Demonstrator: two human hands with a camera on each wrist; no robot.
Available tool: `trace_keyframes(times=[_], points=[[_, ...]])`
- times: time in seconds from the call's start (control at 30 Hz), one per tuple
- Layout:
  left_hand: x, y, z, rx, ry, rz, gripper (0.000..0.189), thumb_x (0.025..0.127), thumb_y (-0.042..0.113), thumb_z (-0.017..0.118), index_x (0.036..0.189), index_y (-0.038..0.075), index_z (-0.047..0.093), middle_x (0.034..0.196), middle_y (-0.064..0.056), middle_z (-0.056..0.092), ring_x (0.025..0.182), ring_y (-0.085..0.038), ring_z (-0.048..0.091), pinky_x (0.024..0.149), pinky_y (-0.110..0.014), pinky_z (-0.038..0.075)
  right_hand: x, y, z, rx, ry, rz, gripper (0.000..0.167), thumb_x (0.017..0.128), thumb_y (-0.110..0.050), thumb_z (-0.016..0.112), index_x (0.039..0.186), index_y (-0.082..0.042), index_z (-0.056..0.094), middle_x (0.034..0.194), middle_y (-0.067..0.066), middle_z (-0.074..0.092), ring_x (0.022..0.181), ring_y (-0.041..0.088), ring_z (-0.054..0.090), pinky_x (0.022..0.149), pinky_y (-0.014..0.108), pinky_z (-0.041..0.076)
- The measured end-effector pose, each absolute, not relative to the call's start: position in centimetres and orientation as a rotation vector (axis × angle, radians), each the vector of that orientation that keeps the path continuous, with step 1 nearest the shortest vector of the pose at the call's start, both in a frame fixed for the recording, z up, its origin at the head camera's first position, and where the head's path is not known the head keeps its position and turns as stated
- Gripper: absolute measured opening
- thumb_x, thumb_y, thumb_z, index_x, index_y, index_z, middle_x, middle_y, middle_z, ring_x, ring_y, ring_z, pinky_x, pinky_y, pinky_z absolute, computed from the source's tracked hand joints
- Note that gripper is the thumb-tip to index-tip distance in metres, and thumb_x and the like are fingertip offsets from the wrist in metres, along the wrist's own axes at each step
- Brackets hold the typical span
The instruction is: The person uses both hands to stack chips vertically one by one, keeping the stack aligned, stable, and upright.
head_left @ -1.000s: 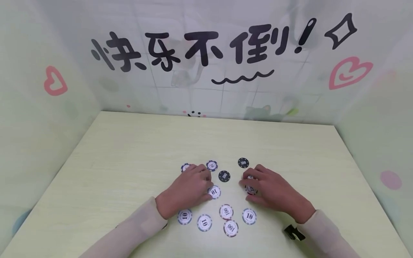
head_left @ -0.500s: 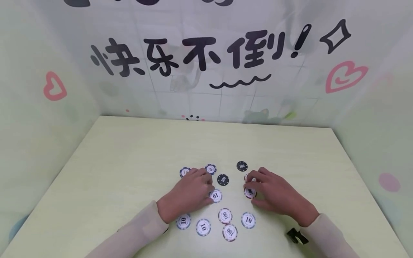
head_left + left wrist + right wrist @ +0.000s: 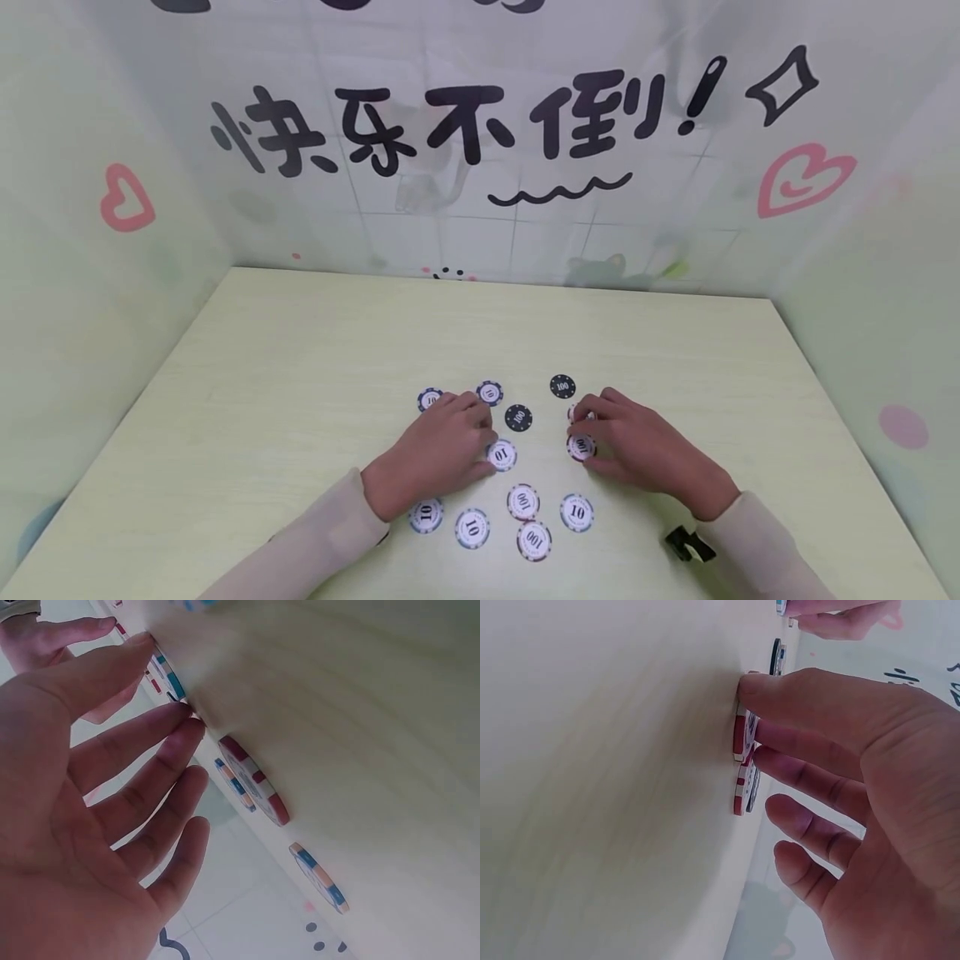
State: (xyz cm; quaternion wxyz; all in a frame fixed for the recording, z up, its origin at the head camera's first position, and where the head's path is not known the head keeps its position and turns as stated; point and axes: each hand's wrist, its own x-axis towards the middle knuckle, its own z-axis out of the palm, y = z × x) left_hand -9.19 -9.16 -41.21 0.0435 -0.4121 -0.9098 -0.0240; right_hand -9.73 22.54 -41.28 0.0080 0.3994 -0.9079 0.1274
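The left hand (image 3: pixel 442 446), fingers partly bent and spread, pinches a white-and-teal 10 poker chip (image 3: pixel 502 455) between thumb and index finger at the chip's edges. The right hand (image 3: pixel 637 446), thumb and index finger curved together and the other fingers loosely bent, grips a red-edged 100 poker chip (image 3: pixel 581 447). Both chips lie face-up on the pale wood-grain table (image 3: pixel 300 350), two black 100 chips (image 3: pixel 518 417) just beyond them.

It looked like a booth: whitish walls (image 3: pixel 300 225) printed with black Chinese characters (image 3: pixel 471 137) and pink outlined hearts (image 3: pixel 129 223) flanked and backed a pale wood-grain tabletop (image 3: pixel 337 333).
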Motion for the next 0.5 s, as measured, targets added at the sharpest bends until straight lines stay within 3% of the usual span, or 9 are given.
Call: trace_keyframes(times=[0.5], points=[[-9.13, -9.66, -41.4, -1.254, -2.773, -0.096, 0.035, 0.094, 0.044, 0.088, 0.111, 0.013, 0.087, 0.112, -0.003, 0.075, 0.104, -0.022, 0.063, 0.097, -0.039, 0.053, -10.11, 21.78, -41.37, 1.231, -2.844, 0.473, 0.021, 0.086, -0.012, 0.088, 0.104, -0.013, 0.077, 0.117, -0.001, 0.069, 0.104, 0.018, 0.06, 0.089, 0.035, 0.058]])
